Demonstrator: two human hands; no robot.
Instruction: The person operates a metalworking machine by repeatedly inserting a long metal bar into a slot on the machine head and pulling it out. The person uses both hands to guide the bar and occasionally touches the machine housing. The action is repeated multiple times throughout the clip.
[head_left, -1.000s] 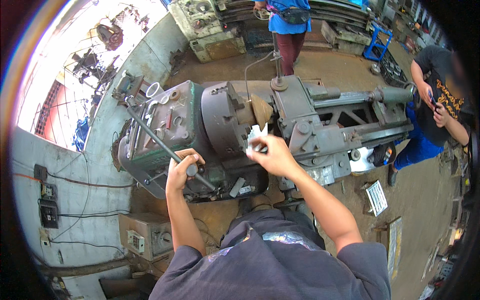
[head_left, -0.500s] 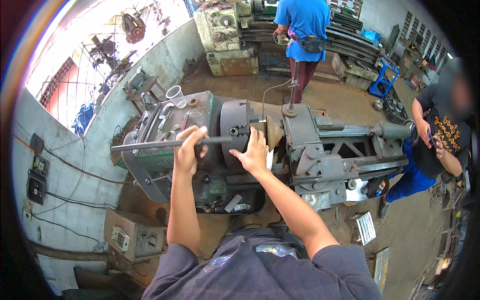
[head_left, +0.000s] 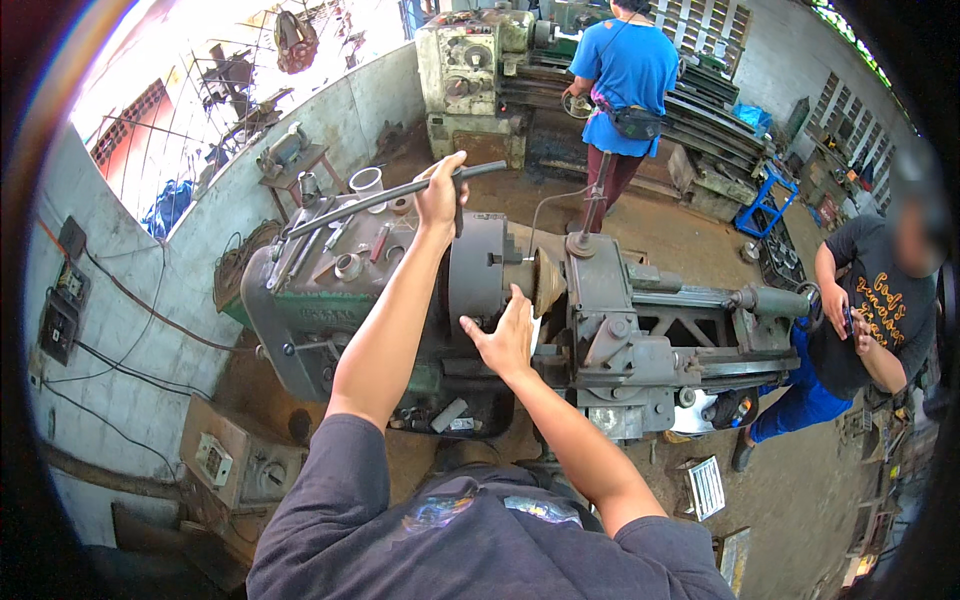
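Holding a bar (head_left: 395,194) in left grip (head_left: 438,200), above far right corner of headstock (head_left: 325,306). Spreading right grip (head_left: 506,340) wide at near right edge of chuck (head_left: 474,268).

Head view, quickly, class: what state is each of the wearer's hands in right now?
Left hand: closed, holding the long dark bar.
Right hand: open, thumb spread, at the lathe chuck; contact can't be told.

left arm (head_left: 395,325) stretched forward, left hand (head_left: 440,196) curled into a grip; right forearm (head_left: 572,425) slants inward, right hand (head_left: 508,342) lower, thumb (head_left: 473,331) splayed leftward.
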